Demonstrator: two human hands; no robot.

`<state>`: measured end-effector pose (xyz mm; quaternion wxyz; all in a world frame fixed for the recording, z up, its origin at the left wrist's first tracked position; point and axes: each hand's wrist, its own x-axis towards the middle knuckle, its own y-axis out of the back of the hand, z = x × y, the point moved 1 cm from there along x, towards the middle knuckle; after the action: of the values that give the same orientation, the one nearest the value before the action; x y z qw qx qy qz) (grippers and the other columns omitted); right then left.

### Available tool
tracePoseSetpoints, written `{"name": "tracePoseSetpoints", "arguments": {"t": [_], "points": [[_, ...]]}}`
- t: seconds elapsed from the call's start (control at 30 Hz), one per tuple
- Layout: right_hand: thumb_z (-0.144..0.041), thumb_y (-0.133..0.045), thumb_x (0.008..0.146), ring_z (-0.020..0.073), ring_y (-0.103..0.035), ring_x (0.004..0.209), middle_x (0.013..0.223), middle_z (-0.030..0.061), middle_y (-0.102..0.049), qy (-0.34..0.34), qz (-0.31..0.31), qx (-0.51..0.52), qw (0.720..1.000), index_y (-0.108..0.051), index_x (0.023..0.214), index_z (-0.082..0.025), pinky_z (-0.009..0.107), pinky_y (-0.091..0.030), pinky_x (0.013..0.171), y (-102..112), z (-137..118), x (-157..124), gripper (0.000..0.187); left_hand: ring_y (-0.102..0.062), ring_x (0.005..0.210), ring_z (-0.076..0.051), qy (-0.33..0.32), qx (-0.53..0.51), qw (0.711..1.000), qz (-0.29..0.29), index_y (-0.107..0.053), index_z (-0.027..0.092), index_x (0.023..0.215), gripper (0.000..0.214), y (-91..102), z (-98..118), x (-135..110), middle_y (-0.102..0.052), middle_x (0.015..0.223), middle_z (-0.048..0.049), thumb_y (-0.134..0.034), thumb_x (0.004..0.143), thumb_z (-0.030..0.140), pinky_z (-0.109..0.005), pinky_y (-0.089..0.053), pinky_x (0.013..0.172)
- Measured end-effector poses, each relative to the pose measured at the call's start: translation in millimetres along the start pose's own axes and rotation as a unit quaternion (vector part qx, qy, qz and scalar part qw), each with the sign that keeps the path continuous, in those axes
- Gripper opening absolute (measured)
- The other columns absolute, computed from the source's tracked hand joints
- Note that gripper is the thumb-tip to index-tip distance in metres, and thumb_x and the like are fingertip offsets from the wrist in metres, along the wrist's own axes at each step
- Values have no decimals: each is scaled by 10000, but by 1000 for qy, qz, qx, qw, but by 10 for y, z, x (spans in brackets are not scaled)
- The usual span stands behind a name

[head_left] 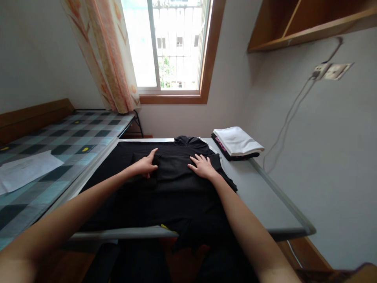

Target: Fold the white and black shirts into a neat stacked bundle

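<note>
A black shirt (165,196) lies spread on a grey table (265,200), its hem hanging over the near edge. My left hand (146,165) rests on the shirt's upper left part, thumb out, fingers curled at the edge of a folded-in sleeve. My right hand (202,165) lies flat on the upper right of the shirt, fingers stretched out and spread. Both hands press the cloth close to the collar.
A stack of folded clothes (237,142), white on top of black, sits at the table's far right corner. A bed with a checked cover (59,149) and a white sheet of paper (25,169) adjoins on the left. A window, curtain and wall cable are behind.
</note>
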<state>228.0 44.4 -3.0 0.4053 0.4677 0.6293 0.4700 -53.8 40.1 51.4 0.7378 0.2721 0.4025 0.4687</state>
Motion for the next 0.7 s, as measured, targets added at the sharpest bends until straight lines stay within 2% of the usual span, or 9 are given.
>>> {"name": "tracePoseSetpoints", "arguments": {"t": [0.13, 0.2, 0.23, 0.3, 0.37, 0.43, 0.5, 0.63, 0.7], "points": [[-622, -275, 939, 344, -162, 1439, 1578, 106, -232, 4, 4, -5, 1000, -349, 1484, -238, 564, -107, 1130, -20, 9, 15, 671, -647, 526, -157, 14, -190, 981, 46, 44, 262, 1485, 825, 132, -76, 46, -613, 673, 25, -517, 880, 275, -247, -512, 515], [-617, -279, 939, 341, -163, 1439, 1578, 104, -231, 3, 4, -9, 1000, -348, 1485, -239, 560, -107, 1133, -24, 10, 16, 667, -654, 591, -161, -15, -213, 976, 46, -56, 247, 1476, 770, 117, -121, 21, -618, 726, 10, -528, 882, 381, -263, -518, 550], [-614, -283, 939, 339, -163, 1440, 1579, 102, -230, 3, 3, -11, 1000, -345, 1486, -241, 560, -108, 1133, -24, 10, 15, 665, -654, 634, -166, -46, -189, 980, 33, -166, 234, 1456, 730, 94, -146, -16, -618, 750, 3, -543, 866, 440, -271, -517, 575], [-608, -291, 940, 342, -164, 1439, 1579, 100, -231, 4, 3, -12, 1000, -340, 1488, -241, 566, -115, 1131, -24, 11, 14, 661, -637, 713, -175, -126, -69, 990, 11, -445, 213, 1300, 602, 40, -204, -149, -608, 790, -9, -580, 810, 536, -282, -501, 634], [-602, -298, 941, 346, -172, 1436, 1576, 102, -237, 5, 4, -11, 1000, -345, 1486, -238, 572, -121, 1128, -25, 10, 14, 658, -607, 754, -175, -179, 84, 979, 42, -593, 213, 1063, 470, 5, -275, -339, -594, 828, -13, -594, 773, 583, -283, -469, 677], [-603, -305, 940, 346, -177, 1435, 1574, 103, -244, 5, 8, -12, 1000, -355, 1481, -236, 574, -127, 1128, -28, 10, 14, 656, -587, 739, -169, -180, 186, 963, 71, -599, 228, 948, 410, -10, -357, -534, -595, 861, -9, -604, 758, 591, -274, -433, 655], [-604, -311, 938, 344, -179, 1435, 1572, 105, -248, 5, 13, -12, 1000, -360, 1479, -236, 579, -132, 1125, -31, 10, 14, 656, -578, 710, -164, -172, 233, 955, 61, -574, 237, 902, 324, -20, -440, -684, -604, 854, 0, -611, 772, 531, -261, -400, 612], [-597, -324, 938, 347, -184, 1433, 1567, 111, -259, 5, 16, -8, 1000, -367, 1476, -227, 585, -130, 1124, -35, 11, 14, 654, -576, 689, -149, -211, 251, 945, 13, -548, 240, 863, 73, -38, -574, -785, -612, 805, 14, -512, 839, 299, -240, -379, 594], [-597, -326, 937, 349, -182, 1433, 1566, 112, -261, 5, 15, -8, 1000, -368, 1475, -226, 586, -129, 1124, -36, 12, 16, 655, -577, 687, -142, -233, 253, 939, 10, -553, 239, 852, 88, -40, -600, -772, -612, 805, 15, -466, 841, 239, -235, -384, 601]]}}
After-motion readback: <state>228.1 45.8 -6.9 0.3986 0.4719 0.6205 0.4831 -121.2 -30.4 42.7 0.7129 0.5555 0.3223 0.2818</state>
